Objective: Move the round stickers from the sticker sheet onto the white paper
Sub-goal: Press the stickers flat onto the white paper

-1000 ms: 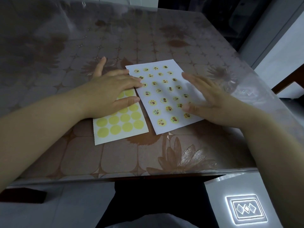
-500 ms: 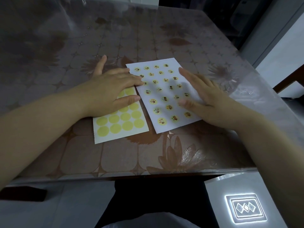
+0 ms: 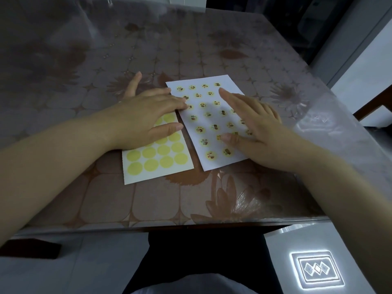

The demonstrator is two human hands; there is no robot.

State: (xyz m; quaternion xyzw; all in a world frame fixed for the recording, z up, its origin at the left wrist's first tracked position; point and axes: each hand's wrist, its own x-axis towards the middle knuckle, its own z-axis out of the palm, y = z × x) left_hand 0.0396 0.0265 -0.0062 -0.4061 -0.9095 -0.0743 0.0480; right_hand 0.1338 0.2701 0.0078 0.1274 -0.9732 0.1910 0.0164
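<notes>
Side by side at mid-frame on the table (image 3: 212,49), two sheets lie with their long axes running up the frame and leaning a little left at the top. The sticker sheet (image 3: 157,157) is on the left and the white paper (image 3: 206,122) just to its right, with a narrow strip of table between them.

The left hand (image 3: 144,117) lies flat on the upper half of the sticker sheet. Its fingers (image 3: 167,98) are straight and spread, the tips reach the white paper's left edge, and it holds nothing. The right hand (image 3: 254,128) is spread over the right side of the white paper, fingers straight and apart, also empty. Whether it presses the paper or hangs just above it I cannot tell.

The uncovered yellow circles (image 3: 151,165) lie below the left thumb, toward the lower left of the frame. The left hand is therefore nearer to them, and the right hand would have to reach leftward across the gap.

Counted:
- Two sheets.
- Eight whole yellow circles in two rows of four, with parts of about four more at the hand's edge.
- About two dozen small patterned round stickers (image 3: 203,105) on the white paper, in rows of four, with others probably hidden under the right hand.

Whether the yellow circles are stickers or bare backing is unclear.
</notes>
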